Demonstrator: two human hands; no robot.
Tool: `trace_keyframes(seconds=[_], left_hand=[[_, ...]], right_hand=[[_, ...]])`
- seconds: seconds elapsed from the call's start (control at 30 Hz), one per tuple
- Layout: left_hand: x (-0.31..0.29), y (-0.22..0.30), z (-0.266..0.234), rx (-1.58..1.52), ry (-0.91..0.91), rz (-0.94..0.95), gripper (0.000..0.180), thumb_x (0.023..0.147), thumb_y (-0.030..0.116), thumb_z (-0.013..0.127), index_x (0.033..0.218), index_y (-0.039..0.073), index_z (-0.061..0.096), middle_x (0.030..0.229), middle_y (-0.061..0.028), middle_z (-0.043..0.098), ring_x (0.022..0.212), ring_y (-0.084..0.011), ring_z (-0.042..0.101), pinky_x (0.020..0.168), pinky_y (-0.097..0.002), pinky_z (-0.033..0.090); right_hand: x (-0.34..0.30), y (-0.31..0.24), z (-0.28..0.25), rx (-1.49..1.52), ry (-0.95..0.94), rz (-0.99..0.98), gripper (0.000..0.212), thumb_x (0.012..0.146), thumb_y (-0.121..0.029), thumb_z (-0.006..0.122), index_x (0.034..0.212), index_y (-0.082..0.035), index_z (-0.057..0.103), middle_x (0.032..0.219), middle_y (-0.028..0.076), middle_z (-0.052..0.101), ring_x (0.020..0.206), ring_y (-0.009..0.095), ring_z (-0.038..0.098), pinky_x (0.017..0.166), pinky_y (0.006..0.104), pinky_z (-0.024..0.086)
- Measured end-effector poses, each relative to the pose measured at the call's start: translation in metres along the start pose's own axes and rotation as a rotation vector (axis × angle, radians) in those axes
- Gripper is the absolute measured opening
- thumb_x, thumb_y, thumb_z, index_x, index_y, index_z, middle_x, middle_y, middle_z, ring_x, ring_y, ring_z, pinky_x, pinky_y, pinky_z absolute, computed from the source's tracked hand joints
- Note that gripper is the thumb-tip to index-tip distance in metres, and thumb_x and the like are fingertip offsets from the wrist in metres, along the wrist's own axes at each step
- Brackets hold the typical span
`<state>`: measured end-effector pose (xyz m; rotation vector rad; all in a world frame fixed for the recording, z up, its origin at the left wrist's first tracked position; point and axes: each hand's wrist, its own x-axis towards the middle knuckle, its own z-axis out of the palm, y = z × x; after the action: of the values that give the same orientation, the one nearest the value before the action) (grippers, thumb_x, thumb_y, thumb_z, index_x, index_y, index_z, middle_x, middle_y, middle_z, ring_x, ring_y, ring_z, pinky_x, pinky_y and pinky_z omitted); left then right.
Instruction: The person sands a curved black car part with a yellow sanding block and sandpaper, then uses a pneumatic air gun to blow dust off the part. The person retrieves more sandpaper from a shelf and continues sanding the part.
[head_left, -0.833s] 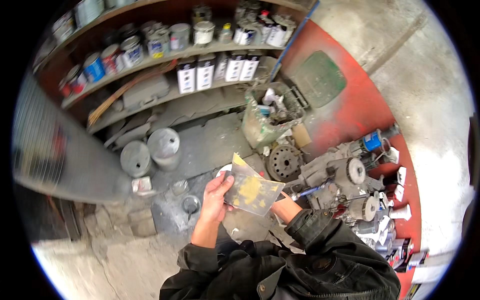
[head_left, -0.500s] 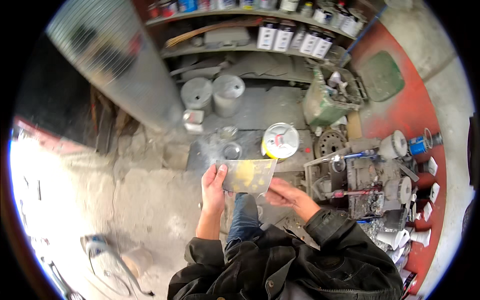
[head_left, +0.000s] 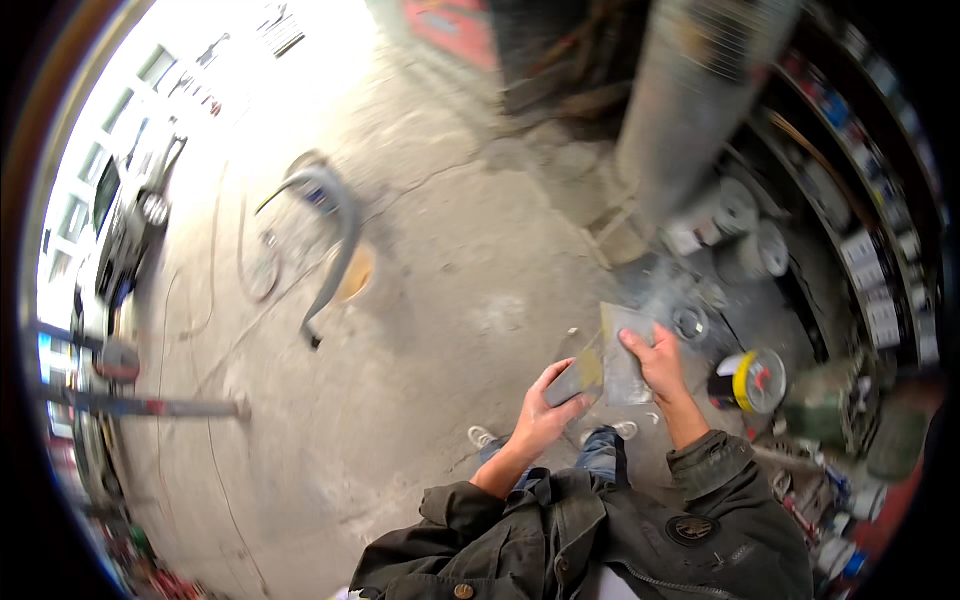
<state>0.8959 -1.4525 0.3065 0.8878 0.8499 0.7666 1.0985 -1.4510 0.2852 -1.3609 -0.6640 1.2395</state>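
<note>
My left hand (head_left: 546, 412) is closed on a flat grey plate (head_left: 578, 380) with a yellow smear on its face. Thumb and fingers pinch it at the near left end, and it is tilted. My right hand (head_left: 658, 366) grips a second thin, pale grey plate (head_left: 628, 375), the thumb lying across its face. The two plates stand side by side in front of me, their edges close together; whether they touch, I cannot tell. Both are held above the concrete floor, over my shoes.
At the right are a yellow-banded can (head_left: 748, 382), a green bin (head_left: 835, 405) and shelves of cans and boxes. A round metal duct (head_left: 690, 110) rises at the far right. A grey hose (head_left: 340, 240) arches near a bucket (head_left: 355, 272); a car (head_left: 125, 220) stands far left.
My view has swung left, toward the open floor and car. A plate now shows in my right hand, which appeared blurred beside the left hand's yellow-smeared plate before.
</note>
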Motion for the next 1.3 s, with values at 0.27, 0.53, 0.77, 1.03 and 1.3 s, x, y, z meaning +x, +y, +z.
trace_keyframes(seconds=[0.27, 0.53, 0.77, 1.03, 1.3], left_hand=[[-0.126, 0.061, -0.249, 0.126, 0.314, 0.055, 0.081, 0.076, -0.004, 0.048, 0.150, 0.000, 0.014, 0.140, -0.0141, 0.039, 0.123, -0.0199, 0.041, 0.100, -0.0278, 0.035], [-0.197, 0.100, -0.383, -0.170, 0.642, 0.182, 0.068, 0.072, 0.001, 0.052, 0.138, -0.001, 0.037, 0.114, -0.0068, 0.054, 0.103, -0.0155, 0.051, 0.087, -0.0262, 0.042], [-0.224, 0.141, -0.455, -0.462, 1.060, 0.271, 0.045, 0.081, -0.004, 0.053, 0.126, -0.002, 0.049, 0.116, -0.0101, 0.058, 0.105, -0.0217, 0.058, 0.092, -0.0338, 0.046], [-0.253, 0.166, -0.503, -0.350, 1.314, 0.466, 0.047, 0.096, 0.011, 0.054, 0.138, -0.003, 0.039, 0.135, -0.0130, 0.048, 0.123, -0.0229, 0.048, 0.106, -0.0365, 0.037], [-0.282, 0.165, -0.530, -0.376, 1.436, 0.459, 0.050, 0.097, 0.021, 0.055, 0.136, -0.006, 0.039, 0.135, -0.0137, 0.048, 0.120, -0.0229, 0.050, 0.104, -0.0365, 0.036]], right_hand=[[0.019, 0.068, 0.343, -0.429, -0.625, -0.048, 0.020, 0.084, -0.016, 0.069, 0.093, 0.001, 0.065, 0.082, 0.003, 0.068, 0.074, 0.009, 0.060, 0.064, 0.0267, 0.050], [0.000, 0.076, 0.561, -0.441, -0.956, 0.094, 0.027, 0.084, -0.025, 0.070, 0.089, 0.001, 0.065, 0.079, 0.005, 0.067, 0.075, 0.009, 0.059, 0.065, 0.0292, 0.049], [-0.024, 0.112, 0.695, -0.520, -1.433, -0.073, 0.027, 0.084, -0.024, 0.068, 0.096, 0.000, 0.064, 0.081, 0.009, 0.069, 0.077, 0.018, 0.065, 0.067, 0.0318, 0.053], [-0.054, 0.119, 0.787, -0.406, -1.798, -0.029, 0.041, 0.082, -0.031, 0.066, 0.109, 0.000, 0.064, 0.098, 0.019, 0.068, 0.096, 0.027, 0.064, 0.087, 0.0372, 0.049], [-0.077, 0.135, 0.829, -0.398, -1.862, -0.037, 0.049, 0.077, -0.038, 0.068, 0.093, 0.008, 0.063, 0.090, 0.029, 0.063, 0.095, 0.040, 0.062, 0.083, 0.0442, 0.050]])
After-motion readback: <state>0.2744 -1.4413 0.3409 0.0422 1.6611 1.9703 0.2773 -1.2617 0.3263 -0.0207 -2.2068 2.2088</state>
